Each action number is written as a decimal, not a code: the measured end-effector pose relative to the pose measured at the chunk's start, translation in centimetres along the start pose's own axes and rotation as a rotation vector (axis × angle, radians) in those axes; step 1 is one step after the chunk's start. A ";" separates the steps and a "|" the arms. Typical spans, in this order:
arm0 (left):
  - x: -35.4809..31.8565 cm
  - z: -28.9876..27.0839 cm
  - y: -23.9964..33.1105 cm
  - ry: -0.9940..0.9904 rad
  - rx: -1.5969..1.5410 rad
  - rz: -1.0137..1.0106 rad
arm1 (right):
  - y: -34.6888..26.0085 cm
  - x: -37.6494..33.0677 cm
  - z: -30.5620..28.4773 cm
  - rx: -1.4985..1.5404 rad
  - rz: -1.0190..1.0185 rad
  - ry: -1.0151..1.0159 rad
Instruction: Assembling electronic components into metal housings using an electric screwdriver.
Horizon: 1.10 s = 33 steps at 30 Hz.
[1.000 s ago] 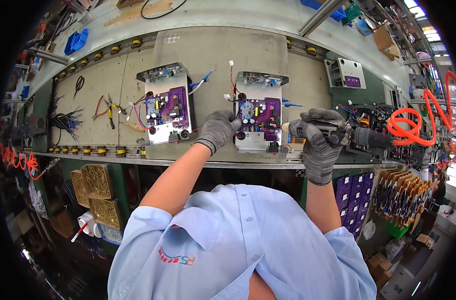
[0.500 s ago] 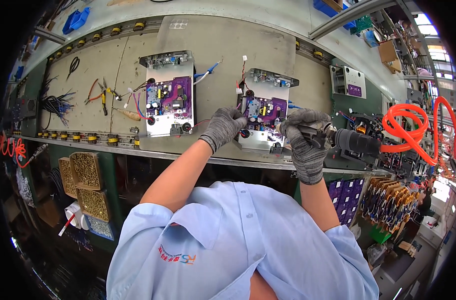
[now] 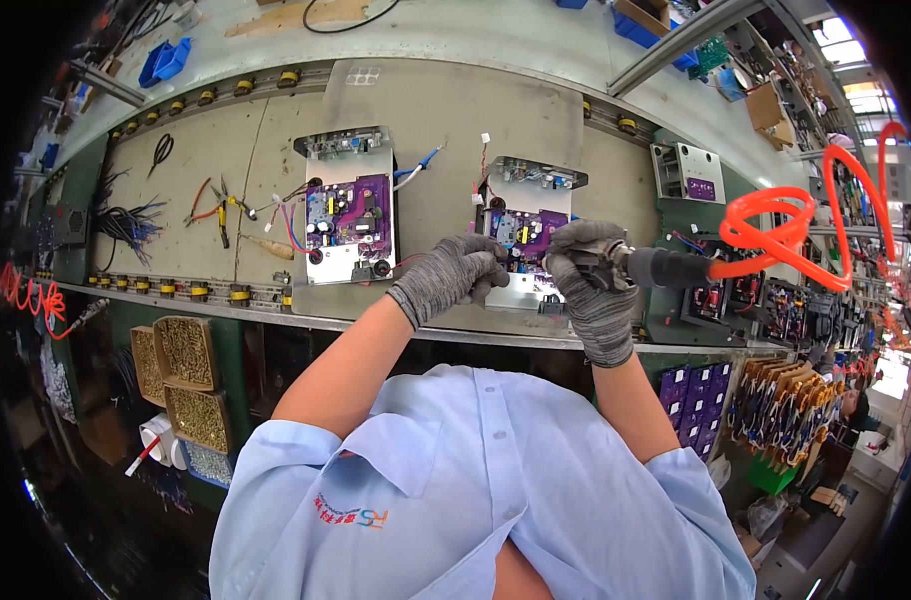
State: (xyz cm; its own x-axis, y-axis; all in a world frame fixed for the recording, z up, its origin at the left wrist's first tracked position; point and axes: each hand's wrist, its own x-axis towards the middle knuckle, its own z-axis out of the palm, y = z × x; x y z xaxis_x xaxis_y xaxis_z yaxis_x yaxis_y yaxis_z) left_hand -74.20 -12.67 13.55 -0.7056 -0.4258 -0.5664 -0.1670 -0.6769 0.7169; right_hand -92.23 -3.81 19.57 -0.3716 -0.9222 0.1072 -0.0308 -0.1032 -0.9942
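In front of me lies a metal chassis carrying a purple circuit board (image 3: 527,230). My left hand (image 3: 451,275), in a grey knit glove, reaches over the board's left edge with its fingers curled together; what they pinch, if anything, is hidden. Wrapped around an air screwdriver (image 3: 665,268) is my gloved right hand (image 3: 593,285), at the board's right edge. The tool lies sideways, its orange coiled hose (image 3: 775,225) leading off to the right, and its tip is hidden by my fingers. A similar chassis with a purple board (image 3: 350,215) rests to the left.
Pliers (image 3: 222,220), scissors (image 3: 162,150) and a bundle of dark wires (image 3: 125,220) lie on the left of the bench. Below its front edge hang boxes of brass-coloured fasteners (image 3: 197,415). Another metal chassis (image 3: 687,173) stands at the right.
The view has shifted slightly. My left fingers have moved right, further over the board. My right hand and the screwdriver have come a little left, and the hose has swung with them.
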 end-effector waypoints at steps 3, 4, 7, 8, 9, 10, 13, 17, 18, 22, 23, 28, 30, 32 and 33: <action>2.0 0.0 -1.6 -0.047 -0.139 0.009 | -0.4 0.3 -0.2 0.016 -0.019 -0.082; 3.1 -0.3 -2.6 -0.097 -0.209 0.054 | -0.9 0.4 -0.2 0.017 0.037 -0.095; 3.5 -0.7 -2.5 -0.204 -0.392 0.041 | -1.9 1.5 -2.9 0.310 -0.072 -0.072; 3.2 -0.6 -2.8 -0.264 -0.480 0.041 | -3.5 1.5 -3.1 0.338 -0.146 -0.045; 2.8 -0.2 -2.6 -0.264 -0.480 0.034 | -5.6 1.4 -3.2 0.360 -0.221 -0.012; 2.4 0.5 -1.8 -0.246 -0.463 0.041 | -6.9 1.4 -3.4 0.319 -0.293 0.062; 2.7 1.0 -1.2 -0.243 -0.492 0.041 | -7.4 0.7 -4.9 0.438 -0.282 0.135; 3.2 1.6 -0.9 -0.287 -0.613 -0.011 | -6.2 -0.5 -5.8 0.591 -0.211 0.142; 3.3 1.8 -0.8 -0.285 -0.608 -0.019 | -5.7 -0.7 -5.9 0.557 -0.216 0.151; 3.4 2.2 -0.7 -0.310 -0.621 -0.010 | -4.7 -0.6 -5.8 0.573 -0.217 0.084; 3.4 2.3 -0.7 -0.310 -0.629 -0.015 | -5.1 -0.6 -5.5 0.559 -0.209 0.095; 2.9 2.9 -0.3 -0.274 -0.480 -0.021 | -5.4 -0.2 -5.9 0.510 -0.242 0.127; 2.5 3.2 -0.1 -0.228 -0.390 -0.045 | -5.8 -0.1 -6.3 0.496 -0.260 0.118; 2.7 3.2 -0.2 -0.171 -0.237 -0.046 | -6.0 0.2 -6.8 0.482 -0.263 0.094; 2.8 3.4 -0.2 -0.176 -0.237 -0.045 | -6.0 0.2 -6.8 0.477 -0.265 0.095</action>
State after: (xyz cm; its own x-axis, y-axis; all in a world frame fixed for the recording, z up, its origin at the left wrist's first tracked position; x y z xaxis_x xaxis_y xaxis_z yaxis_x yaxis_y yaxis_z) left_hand -78.47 -11.72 13.20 -0.8133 -0.2958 -0.5011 -0.0494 -0.8230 0.5659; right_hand -98.48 -0.86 25.47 -0.4914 -0.8060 0.3300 0.2803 -0.5051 -0.8163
